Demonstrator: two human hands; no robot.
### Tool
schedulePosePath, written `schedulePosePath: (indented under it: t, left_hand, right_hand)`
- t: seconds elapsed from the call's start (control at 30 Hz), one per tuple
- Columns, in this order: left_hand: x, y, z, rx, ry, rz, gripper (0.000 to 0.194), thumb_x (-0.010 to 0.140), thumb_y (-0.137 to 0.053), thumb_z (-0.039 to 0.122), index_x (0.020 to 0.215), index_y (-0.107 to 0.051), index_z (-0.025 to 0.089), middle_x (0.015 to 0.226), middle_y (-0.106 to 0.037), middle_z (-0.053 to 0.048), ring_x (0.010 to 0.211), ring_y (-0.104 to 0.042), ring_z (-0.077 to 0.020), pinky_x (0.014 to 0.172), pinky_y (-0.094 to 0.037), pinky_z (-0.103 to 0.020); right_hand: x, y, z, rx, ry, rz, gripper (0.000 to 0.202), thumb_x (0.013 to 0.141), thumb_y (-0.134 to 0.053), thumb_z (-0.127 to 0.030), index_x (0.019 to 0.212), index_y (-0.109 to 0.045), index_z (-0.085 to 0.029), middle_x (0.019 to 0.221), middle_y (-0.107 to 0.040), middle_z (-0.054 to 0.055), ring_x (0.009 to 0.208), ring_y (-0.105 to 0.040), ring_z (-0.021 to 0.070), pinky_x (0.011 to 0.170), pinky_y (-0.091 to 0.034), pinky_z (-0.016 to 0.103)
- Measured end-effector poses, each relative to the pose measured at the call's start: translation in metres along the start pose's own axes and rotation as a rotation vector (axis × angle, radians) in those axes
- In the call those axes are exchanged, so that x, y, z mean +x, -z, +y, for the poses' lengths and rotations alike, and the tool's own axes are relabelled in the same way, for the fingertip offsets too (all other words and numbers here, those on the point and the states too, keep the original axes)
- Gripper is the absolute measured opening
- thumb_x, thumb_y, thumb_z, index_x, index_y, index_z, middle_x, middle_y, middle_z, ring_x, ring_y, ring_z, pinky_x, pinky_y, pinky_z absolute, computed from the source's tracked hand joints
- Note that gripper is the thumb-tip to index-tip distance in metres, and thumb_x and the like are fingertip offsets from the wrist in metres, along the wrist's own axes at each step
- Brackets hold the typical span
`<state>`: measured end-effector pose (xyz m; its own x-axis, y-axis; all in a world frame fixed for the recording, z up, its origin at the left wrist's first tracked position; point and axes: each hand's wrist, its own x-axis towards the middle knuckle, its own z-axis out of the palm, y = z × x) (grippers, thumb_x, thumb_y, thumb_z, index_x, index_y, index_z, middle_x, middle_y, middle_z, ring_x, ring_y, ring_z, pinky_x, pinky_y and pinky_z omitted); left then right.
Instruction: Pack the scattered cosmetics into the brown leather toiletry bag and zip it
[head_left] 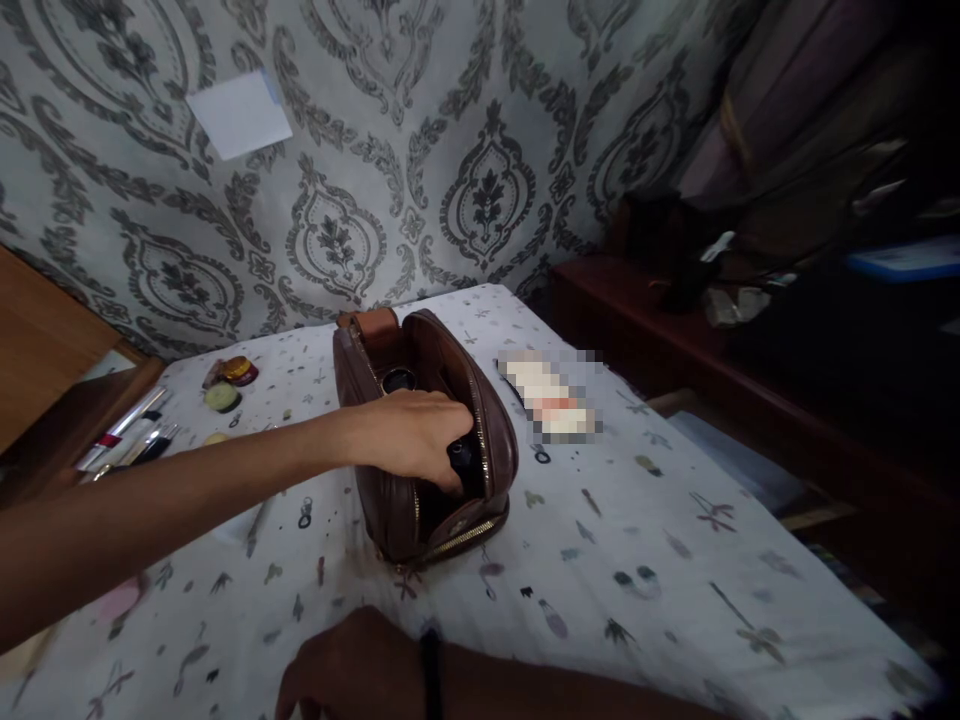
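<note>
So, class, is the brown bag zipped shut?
No: the brown bag gapes open at the top, with the left hand reaching inside.

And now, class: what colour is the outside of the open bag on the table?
The bag is dark brown, best seen in the head view.

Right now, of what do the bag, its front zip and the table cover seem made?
Bag: leather or imitation, smooth with a soft sheen. Front zip: probably metal; its gold teeth shine. Cover: perhaps cloth, its printed surface looking matte; plastic is possible.

Head view — forward, down toward bag [496, 430] (near)
</note>
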<state>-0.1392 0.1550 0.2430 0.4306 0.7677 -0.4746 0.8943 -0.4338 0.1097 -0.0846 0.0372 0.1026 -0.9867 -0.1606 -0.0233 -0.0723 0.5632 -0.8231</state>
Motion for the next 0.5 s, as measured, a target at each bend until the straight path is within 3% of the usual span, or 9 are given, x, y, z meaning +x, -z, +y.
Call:
schedulePosePath:
  t: [0.1, 0.27, 0.4, 0.5]
  left_hand:
    - [-0.001, 0.004, 0.002, 0.002, 0.005, -0.011, 0.042, 0.073, -0.069, 0.041, 0.109, -0.066, 0.019, 0.102, -0.069, -0.006, 0.094, -0.063, -0.0225, 0.075, -0.048, -0.029]
    - [-0.016, 0.020, 0.001, 0.083, 0.098, 0.017, 0.034, 0.073, -0.071, 0.046, 0.091, -0.066, 0.017, 0.088, -0.066, -0.004, 0.082, -0.062, -0.0216, 0.068, -0.045, -0.029]
    - [-0.046, 0.021, -0.005, 0.100, 0.071, 0.260, 0.028, 0.081, -0.065, 0.046, 0.090, -0.063, 0.020, 0.086, -0.063, -0.002, 0.086, -0.061, -0.0215, 0.076, -0.047, -0.032]
    - [-0.067, 0.004, -0.008, 0.082, 0.001, 0.491, 0.024, 0.093, -0.053, 0.041, 0.096, -0.063, 0.020, 0.094, -0.064, -0.003, 0.097, -0.061, -0.0212, 0.089, -0.047, -0.036]
  right_hand:
    - [0.001, 0.000, 0.000, -0.002, -0.010, -0.002, 0.024, 0.081, -0.064, -0.020, 0.105, -0.065, -0.017, 0.097, -0.075, 0.002, 0.087, -0.067, 0.0114, 0.072, -0.044, 0.016]
    - [0.003, -0.005, 0.001, 0.013, -0.019, 0.043, 0.020, 0.085, -0.063, -0.028, 0.101, -0.068, -0.018, 0.091, -0.075, 0.001, 0.089, -0.068, 0.0131, 0.070, -0.044, 0.018]
    - [0.004, -0.013, 0.005, 0.036, -0.036, 0.113, 0.028, 0.087, -0.060, -0.042, 0.098, -0.069, -0.018, 0.086, -0.074, 0.001, 0.086, -0.068, 0.0142, 0.071, -0.045, 0.020]
    - [0.003, -0.018, 0.008, 0.061, -0.024, 0.151, 0.029, 0.088, -0.059, -0.043, 0.099, -0.069, -0.018, 0.086, -0.073, 0.001, 0.083, -0.066, 0.0133, 0.073, -0.046, 0.020]
